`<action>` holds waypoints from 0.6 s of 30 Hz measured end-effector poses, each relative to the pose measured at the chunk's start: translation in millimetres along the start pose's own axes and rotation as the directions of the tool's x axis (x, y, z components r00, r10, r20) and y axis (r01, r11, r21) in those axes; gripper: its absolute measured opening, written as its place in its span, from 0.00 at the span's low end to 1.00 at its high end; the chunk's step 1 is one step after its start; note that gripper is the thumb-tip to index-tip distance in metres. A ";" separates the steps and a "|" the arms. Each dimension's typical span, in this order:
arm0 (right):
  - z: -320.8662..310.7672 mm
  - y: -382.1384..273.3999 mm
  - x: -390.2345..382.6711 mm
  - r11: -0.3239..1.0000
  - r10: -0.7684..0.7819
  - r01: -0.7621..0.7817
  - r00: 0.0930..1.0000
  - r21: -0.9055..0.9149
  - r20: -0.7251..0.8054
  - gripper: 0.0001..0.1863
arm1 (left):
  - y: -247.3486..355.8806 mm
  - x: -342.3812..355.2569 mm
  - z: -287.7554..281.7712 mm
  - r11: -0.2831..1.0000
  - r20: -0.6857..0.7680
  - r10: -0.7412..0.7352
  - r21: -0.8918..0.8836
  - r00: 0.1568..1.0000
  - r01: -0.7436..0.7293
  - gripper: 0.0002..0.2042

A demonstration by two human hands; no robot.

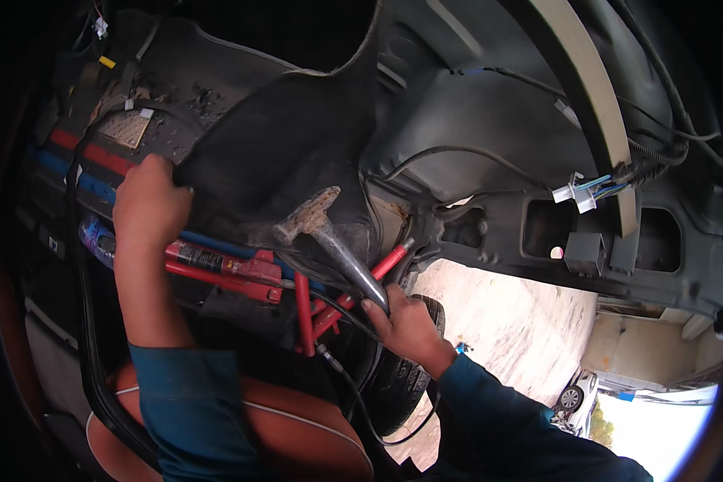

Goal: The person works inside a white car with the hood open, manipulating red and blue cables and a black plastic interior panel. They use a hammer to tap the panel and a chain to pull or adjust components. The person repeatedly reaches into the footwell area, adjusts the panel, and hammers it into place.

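My left hand (147, 205) grips the edge of a black carpet lining (285, 153) inside a car body and holds it folded back. In my right hand (407, 325) is the metal handle of a worn, rusty hammer (320, 222). The hammer's head points up against the black lining near a rust-stained spot on the panel. Below the hammer lies a red jack tool (241, 269) with red bars and a blue strip behind it.
Black body panel (490, 128) with cutouts, black cables and a white-and-blue wire connector (586, 189) spans the right. A black tyre (402, 377) stands below my right hand. An orange-brown seat (297, 434) is at the bottom. Outside, pale ground and a white car (577, 394).
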State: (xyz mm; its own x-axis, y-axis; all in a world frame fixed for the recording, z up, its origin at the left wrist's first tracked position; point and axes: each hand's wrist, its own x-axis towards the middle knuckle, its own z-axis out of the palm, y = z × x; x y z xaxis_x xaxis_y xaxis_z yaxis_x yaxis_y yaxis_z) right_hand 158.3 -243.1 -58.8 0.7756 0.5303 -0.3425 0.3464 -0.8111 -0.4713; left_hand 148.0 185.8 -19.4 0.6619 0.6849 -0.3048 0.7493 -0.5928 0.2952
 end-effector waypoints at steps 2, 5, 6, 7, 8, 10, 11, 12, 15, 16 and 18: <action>-3.0 10.5 18.6 0.967 0.254 -0.254 0.967 0.034 -0.003 0.29 | -0.1 -0.8 -0.3 1.000 0.012 0.000 -0.003 1.000 0.000 0.17; -5.6 20.4 44.5 0.744 0.619 -0.631 0.775 0.220 0.128 0.32 | -1.0 -0.6 0.7 1.000 0.015 0.010 0.001 1.000 -0.010 0.18; -3.8 18.1 47.4 0.735 0.623 -0.636 0.770 0.234 0.137 0.33 | -1.3 0.9 0.6 1.000 -0.006 0.020 0.001 1.000 -0.020 0.18; -5.1 14.7 43.7 0.729 0.640 -0.648 0.759 0.221 0.115 0.34 | -2.5 0.4 2.0 1.000 0.009 0.009 -0.001 1.000 -0.009 0.18; -1.8 8.3 40.4 0.777 0.607 -0.614 0.789 0.140 0.093 0.33 | -2.9 0.6 2.9 1.000 0.015 0.025 0.001 1.000 -0.025 0.18; -3.0 -10.5 17.4 0.940 0.340 -0.338 0.940 0.053 -0.039 0.30 | -3.8 3.9 1.3 1.000 -0.021 0.021 0.005 1.000 -0.021 0.17; -7.7 -15.4 9.5 0.969 0.240 -0.235 0.969 0.070 -0.064 0.29 | -3.8 3.2 1.6 1.000 -0.018 0.004 0.007 1.000 -0.004 0.17; -11.0 -20.5 -2.1 0.974 0.216 -0.213 0.976 0.076 -0.023 0.28 | -3.1 2.4 2.1 1.000 -0.007 0.010 0.016 1.000 -0.010 0.17; -13.8 -20.8 -11.0 0.993 0.115 -0.116 0.993 0.034 0.029 0.29 | -1.0 0.9 0.6 1.000 0.003 -0.007 -0.001 1.000 0.007 0.16; -15.2 -15.8 -6.9 0.999 0.009 -0.010 1.000 0.031 0.020 0.30 | -0.2 0.0 0.3 1.000 -0.012 0.003 0.012 1.000 -0.003 0.16; -12.6 -3.6 13.5 0.975 0.223 -0.223 0.975 -0.007 -0.013 0.30 | 0.7 -0.3 -0.9 1.000 0.012 0.001 0.004 1.000 -0.001 0.15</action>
State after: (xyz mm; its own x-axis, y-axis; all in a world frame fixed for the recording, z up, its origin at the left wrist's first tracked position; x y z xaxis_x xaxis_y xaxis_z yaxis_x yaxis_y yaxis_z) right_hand 174.1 -236.1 -51.5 0.8401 0.3327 -0.4285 0.1679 -0.9106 -0.3777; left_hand 148.3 185.5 -18.3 0.6631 0.6789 -0.3151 0.7484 -0.5955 0.2920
